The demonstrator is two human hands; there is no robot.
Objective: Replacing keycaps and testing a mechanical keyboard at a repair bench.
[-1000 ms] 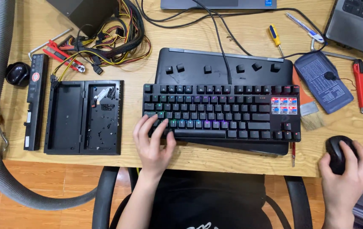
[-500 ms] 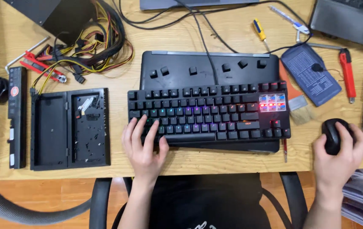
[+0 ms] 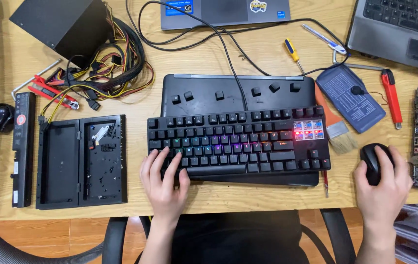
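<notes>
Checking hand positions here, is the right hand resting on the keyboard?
No, the right hand covers the black mouse beside the keyboard.

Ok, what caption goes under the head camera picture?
Left hand on a backlit keyboard, right hand on a black mouse, desk cluttered with tools.

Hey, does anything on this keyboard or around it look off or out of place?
Yes. The keyboard under the left hand has bare lit switches at its upper right, with keycaps missing. Loose keycaps lie scattered on the black lid behind it. The right hand rests on a mouse.
</notes>
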